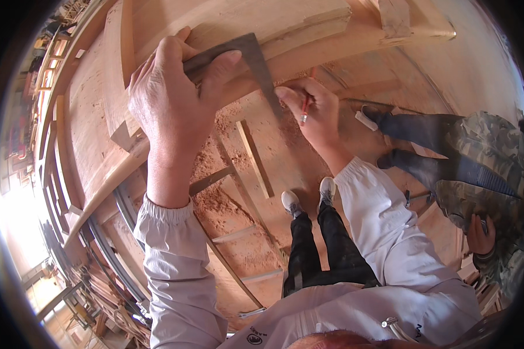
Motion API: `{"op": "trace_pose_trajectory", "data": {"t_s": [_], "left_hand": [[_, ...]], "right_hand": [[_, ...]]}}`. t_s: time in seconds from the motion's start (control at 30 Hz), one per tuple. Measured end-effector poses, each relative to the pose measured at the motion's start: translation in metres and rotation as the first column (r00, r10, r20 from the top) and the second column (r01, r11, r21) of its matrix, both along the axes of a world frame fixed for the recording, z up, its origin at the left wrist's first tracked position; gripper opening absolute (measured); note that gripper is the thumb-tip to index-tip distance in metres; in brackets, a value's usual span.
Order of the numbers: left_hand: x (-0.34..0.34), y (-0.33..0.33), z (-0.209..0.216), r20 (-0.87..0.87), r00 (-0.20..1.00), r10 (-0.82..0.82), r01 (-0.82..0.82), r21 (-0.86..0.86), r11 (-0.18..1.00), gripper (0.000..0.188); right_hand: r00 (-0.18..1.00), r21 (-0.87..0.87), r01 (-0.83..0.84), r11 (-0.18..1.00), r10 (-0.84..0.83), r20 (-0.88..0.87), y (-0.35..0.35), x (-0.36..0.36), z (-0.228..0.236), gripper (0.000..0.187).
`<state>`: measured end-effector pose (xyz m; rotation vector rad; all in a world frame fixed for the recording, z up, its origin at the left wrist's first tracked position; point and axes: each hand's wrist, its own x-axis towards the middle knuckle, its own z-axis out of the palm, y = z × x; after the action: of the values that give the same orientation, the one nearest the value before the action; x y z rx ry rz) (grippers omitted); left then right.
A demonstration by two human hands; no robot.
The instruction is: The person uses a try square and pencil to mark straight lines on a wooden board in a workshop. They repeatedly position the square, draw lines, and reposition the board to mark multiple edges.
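A dark carpenter's square (258, 65) lies against a long, pale wooden beam (308, 42), one arm along the wood and the other pointing down past its near edge. My left hand (172, 102) is closed on the square, with the thumb stretched along its dark arm and the fingers behind, partly hidden. My right hand (320, 110) pinches a thin red pencil (305, 107) beside the square's lower arm. Whether the pencil tip touches the wood cannot be seen.
To the right stands a person in a camouflage jacket (489, 151), one hand (481, 234) hanging low. Below lie a narrow wooden strip (254, 158) and reddish sawdust (222, 206). Metal rails (124, 206) and stacked timber (108, 296) are at left. A wooden block (393, 17) rests on the beam.
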<state>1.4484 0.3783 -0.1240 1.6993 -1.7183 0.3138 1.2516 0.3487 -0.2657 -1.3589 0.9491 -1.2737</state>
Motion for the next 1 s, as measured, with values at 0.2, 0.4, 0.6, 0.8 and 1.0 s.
{"op": "trace_pose_trajectory", "data": {"t_s": [0.2, 0.4, 0.6, 0.8, 1.0], "left_hand": [[-0.001, 0.005, 0.001, 0.0, 1.0, 0.011, -0.011, 0.005, 1.0, 0.052], [0.0, -0.002, -0.003, -0.014, 0.999, -0.033, 0.032, -0.028, 0.999, 0.051], [0.002, -0.001, -0.005, -0.108, 0.992, -0.065, 0.063, -0.021, 0.998, 0.051], [0.004, 0.002, -0.01, -0.05, 0.998, -0.038, 0.037, -0.02, 0.999, 0.051], [-0.005, 0.003, -0.003, -0.224, 0.975, -0.012, 0.032, 0.085, 0.996, 0.049]], "right_hand": [[0.887, -0.648, 0.236, 0.724, -0.434, -0.161, -0.017, -0.069, 0.055, 0.014], [0.882, -0.91, 0.188, 0.37, -0.472, -0.01, -0.118, -0.06, 0.086, 0.02], [0.972, -0.555, -0.079, 0.828, -0.06, -0.228, -0.138, -0.043, 0.097, 0.023], [0.926, -0.736, 0.309, 0.602, -0.365, 0.09, -0.106, -0.035, 0.092, 0.022], [0.983, -0.602, -0.037, 0.798, -0.08, -0.167, 0.024, -0.07, 0.067, 0.046]]}}
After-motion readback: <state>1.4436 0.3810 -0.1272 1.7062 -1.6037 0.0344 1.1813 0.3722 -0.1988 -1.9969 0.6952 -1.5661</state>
